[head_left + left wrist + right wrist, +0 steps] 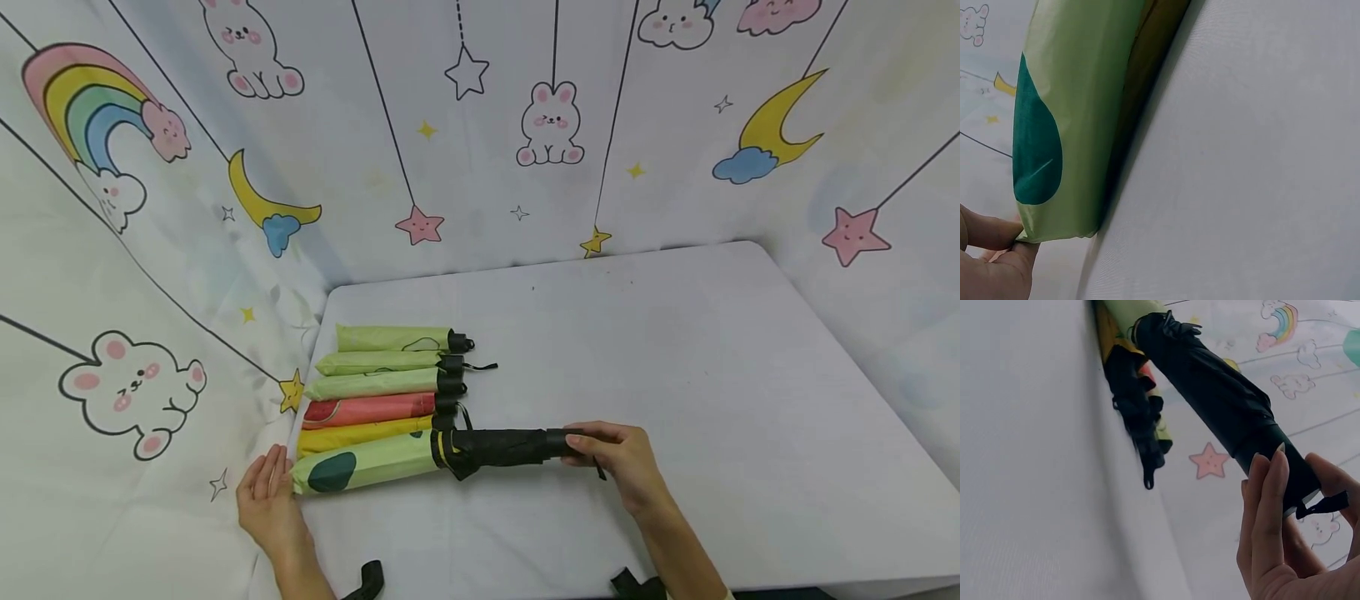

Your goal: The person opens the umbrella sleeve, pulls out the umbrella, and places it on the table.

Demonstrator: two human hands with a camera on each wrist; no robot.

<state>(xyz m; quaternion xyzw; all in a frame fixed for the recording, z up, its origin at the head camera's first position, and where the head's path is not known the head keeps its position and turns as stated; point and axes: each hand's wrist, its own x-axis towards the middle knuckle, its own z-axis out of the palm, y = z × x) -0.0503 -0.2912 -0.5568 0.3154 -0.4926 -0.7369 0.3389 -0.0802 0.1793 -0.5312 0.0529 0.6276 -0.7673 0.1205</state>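
A folded black umbrella point(506, 447) sticks partway out of a light green cover point(382, 465) with dark green patches. It lies across the front of a row of covered umbrellas. In the right wrist view, the fingers and thumb of my right hand point(626, 462) grip the black handle point(1282, 462), and a short strap point(1325, 505) hangs at its end. At the opposite end, my left hand point(270, 504) is at the cover's closed tip. The left wrist view shows its thumb and fingers pinching the bottom corner of the cover point(1079, 125).
Behind lie a yellow umbrella point(360, 435), a red umbrella point(375, 409) and several green umbrellas point(382, 383), black handles pointing right. They rest on a white table point(675, 358) near its left edge. A cartoon-printed curtain point(480, 142) stands behind and at the sides.
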